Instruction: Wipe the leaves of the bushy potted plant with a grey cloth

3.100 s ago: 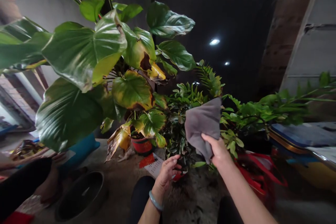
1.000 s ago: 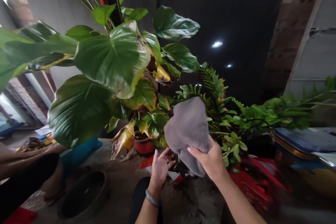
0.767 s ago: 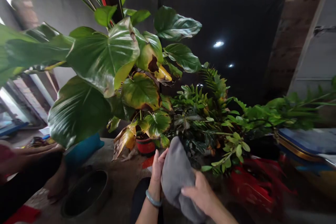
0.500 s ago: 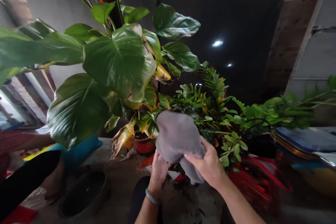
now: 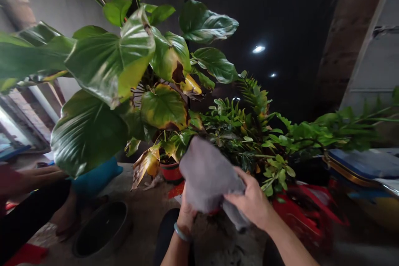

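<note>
A grey cloth (image 5: 205, 172) hangs bunched between both of my hands, low in the middle of the view. My right hand (image 5: 254, 203) grips its right side with curled fingers. My left hand (image 5: 186, 215), with a pale bangle on the wrist, is under the cloth, and its fingers are hidden by the fabric. Behind the cloth stand potted plants: a big-leaved plant (image 5: 106, 66) with yellowing leaves in a red pot (image 5: 170, 171), and a bushy small-leaved plant (image 5: 246, 133) whose lower leaves the cloth covers.
A dark round basin (image 5: 101, 228) lies on the floor at lower left, beside another person's dark-clad arm (image 5: 28, 212). A blue pot (image 5: 98, 176) stands behind it. Red crate (image 5: 307, 212) at right, a blue-topped container (image 5: 364, 162) beyond, a dark panel behind.
The cloth moved from the small-leaved plant's upper right leaves down and left across the bush in repeated wipes; my left hand went from open beside it to beneath it. The big leaves sway.
</note>
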Demonstrator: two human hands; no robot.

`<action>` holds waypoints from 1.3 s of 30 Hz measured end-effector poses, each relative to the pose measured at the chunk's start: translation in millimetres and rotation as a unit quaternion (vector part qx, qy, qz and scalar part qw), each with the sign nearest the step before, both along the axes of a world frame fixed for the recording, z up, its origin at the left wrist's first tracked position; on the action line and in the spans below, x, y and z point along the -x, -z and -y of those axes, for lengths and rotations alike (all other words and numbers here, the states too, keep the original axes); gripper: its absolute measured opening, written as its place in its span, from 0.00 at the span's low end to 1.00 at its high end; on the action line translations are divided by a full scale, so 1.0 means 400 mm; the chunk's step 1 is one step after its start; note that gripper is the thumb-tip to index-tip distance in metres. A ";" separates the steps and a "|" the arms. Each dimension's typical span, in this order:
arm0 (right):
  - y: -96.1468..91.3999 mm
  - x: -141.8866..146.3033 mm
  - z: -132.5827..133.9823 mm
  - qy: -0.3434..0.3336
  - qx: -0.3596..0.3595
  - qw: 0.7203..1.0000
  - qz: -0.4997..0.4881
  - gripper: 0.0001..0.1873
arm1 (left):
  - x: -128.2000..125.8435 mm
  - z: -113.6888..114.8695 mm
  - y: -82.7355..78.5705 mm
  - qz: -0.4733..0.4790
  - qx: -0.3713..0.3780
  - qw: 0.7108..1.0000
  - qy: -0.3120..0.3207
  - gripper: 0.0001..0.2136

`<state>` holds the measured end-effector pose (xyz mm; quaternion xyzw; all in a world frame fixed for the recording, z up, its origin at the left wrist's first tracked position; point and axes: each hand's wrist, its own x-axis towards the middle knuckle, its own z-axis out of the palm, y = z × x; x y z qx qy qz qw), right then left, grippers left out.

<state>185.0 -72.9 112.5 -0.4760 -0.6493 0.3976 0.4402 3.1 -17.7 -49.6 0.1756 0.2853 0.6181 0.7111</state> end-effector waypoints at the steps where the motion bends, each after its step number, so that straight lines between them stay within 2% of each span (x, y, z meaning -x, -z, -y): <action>1: -0.011 0.002 -0.025 0.026 -0.015 0.999 -0.025 0.20 | -0.004 -0.002 -0.001 0.000 0.000 1.000 -0.004 0.19; 3: 0.004 0.009 -0.057 0.083 -0.008 0.995 -0.056 0.18 | -0.009 -0.005 -0.006 -0.003 -0.001 1.000 0.001 0.21; 5: 0.057 0.015 -0.053 0.117 0.043 0.991 -0.057 0.18 | -0.012 -0.003 -0.013 0.001 -0.001 1.000 0.014 0.22; 7: 0.117 0.016 -0.014 0.116 0.107 0.987 -0.029 0.17 | -0.011 -0.001 -0.015 0.015 -0.005 1.000 0.013 0.22; 9: 0.150 0.008 0.035 0.097 0.145 0.985 0.005 0.18 | -0.008 0.002 -0.012 0.019 -0.005 1.000 0.002 0.21; 10: 0.150 0.002 0.052 0.088 0.145 0.986 0.011 0.19 | -0.007 0.003 -0.009 0.014 -0.005 1.000 -0.002 0.20; 12: 0.119 -0.013 0.059 0.079 0.111 0.991 -0.013 0.20 | -0.007 0.005 -0.003 0.001 -0.003 1.000 -0.005 0.18; 14: 0.064 -0.028 0.023 0.097 0.062 0.991 -0.067 0.21 | -0.013 0.007 -0.001 -0.005 -0.005 1.000 -0.002 0.17; 16: 0.017 -0.040 -0.035 0.148 0.026 0.981 -0.125 0.22 | -0.022 0.008 -0.003 -0.015 -0.011 1.000 0.008 0.19; 18: 0.006 -0.048 -0.082 0.205 0.046 0.959 -0.191 0.23 | -0.031 0.010 -0.005 -0.040 -0.022 0.999 0.024 0.21; 20: 0.040 -0.050 -0.087 0.238 0.121 0.929 -0.254 0.21 | -0.038 0.013 -0.006 -0.074 -0.029 0.996 0.035 0.21; 22: 0.107 -0.048 -0.042 0.251 0.197 0.905 -0.282 0.18 | -0.043 0.014 -0.006 -0.107 -0.035 0.993 0.037 0.21; 24: 0.176 -0.045 0.033 0.251 0.236 0.899 -0.270 0.18 | -0.049 0.016 -0.005 -0.129 -0.033 0.990 0.044 0.19; 26: 0.213 -0.041 0.101 0.226 0.264 0.907 -0.237 0.18 | -0.058 0.020 -0.007 -0.134 -0.031 0.989 0.055 0.16; 27: 0.211 -0.039 0.121 0.216 0.265 0.911 -0.231 0.18 | -0.063 0.022 -0.009 -0.132 -0.032 0.989 0.061 0.15; 29: 0.165 -0.036 0.119 0.209 0.239 0.917 -0.240 0.20 | -0.072 0.027 -0.013 -0.128 -0.039 0.988 0.072 0.14; 32: 0.051 -0.044 0.029 0.258 0.130 0.919 -0.269 0.22 | -0.074 0.032 -0.015 -0.126 -0.039 0.987 0.089 0.18; 34: 0.006 -0.051 -0.039 0.289 0.066 0.909 -0.294 0.21 | -0.066 0.031 -0.013 -0.115 -0.031 0.989 0.090 0.20; 36: 0.017 -0.052 -0.070 0.283 0.086 0.898 -0.327 0.20 | -0.057 0.029 -0.010 -0.099 -0.024 0.991 0.083 0.19; 39: 0.124 -0.035 -0.021 0.265 0.213 0.874 -0.347 0.20 | -0.051 0.030 -0.011 -0.091 -0.031 0.992 0.084 0.17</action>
